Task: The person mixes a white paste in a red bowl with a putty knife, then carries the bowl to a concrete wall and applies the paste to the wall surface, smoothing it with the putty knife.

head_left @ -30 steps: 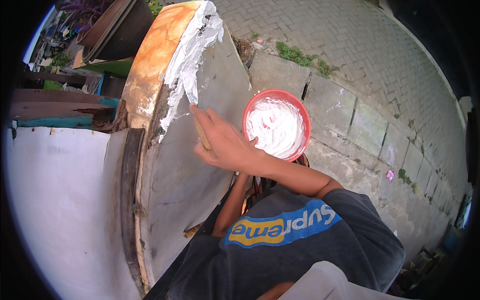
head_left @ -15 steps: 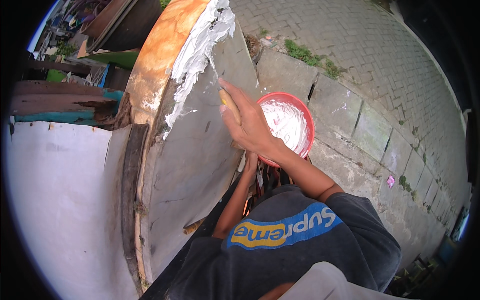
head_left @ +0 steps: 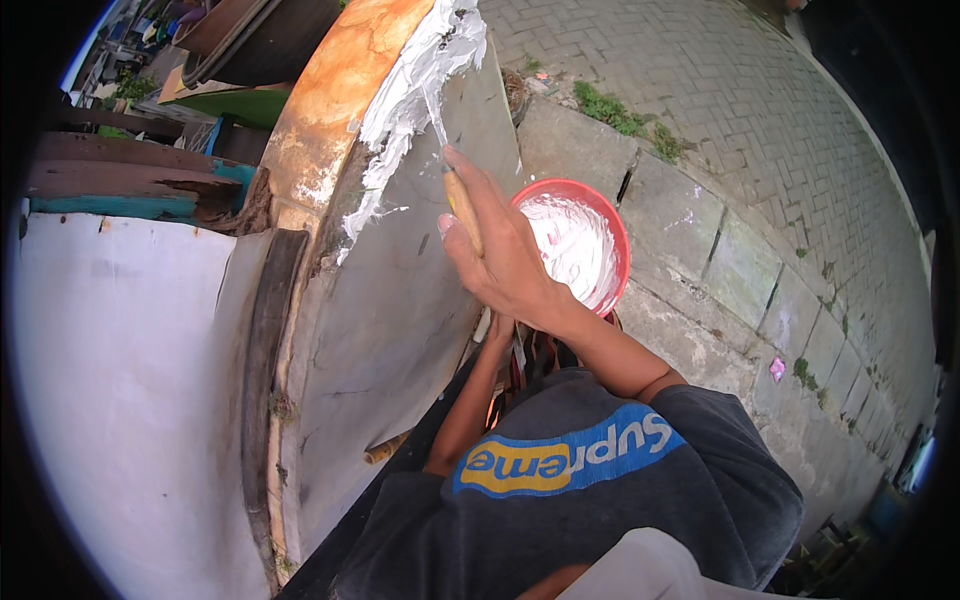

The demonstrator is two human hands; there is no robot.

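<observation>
My right hand [head_left: 510,245] is closed around the wooden handle of a putty knife [head_left: 462,212]. The thin blade slants up and away from the hand, its end against thick white paste [head_left: 405,115]. That paste lies ragged and uneven along the edge between the orange-brown wall top [head_left: 320,110] and the grey wall face [head_left: 400,260]. Beyond my right wrist is a round red bucket [head_left: 622,250], its inside coated with white paste. Lower down, my left hand [head_left: 502,328] is mostly covered by the right one, close to the bucket's near side; its fingers are hidden.
The wall curves along my left, beside a large white panel [head_left: 120,370] and weathered boards [head_left: 110,180]. A wooden stub [head_left: 385,447] shows low by the wall. Concrete slabs [head_left: 690,220] and brick paving [head_left: 720,90] lie to the right, with weeds [head_left: 605,108].
The view has shifted slightly, so the wall sits a little higher and further right. My right hand keeps the putty knife at the paste, its blade pointing slightly farther up the edge.
</observation>
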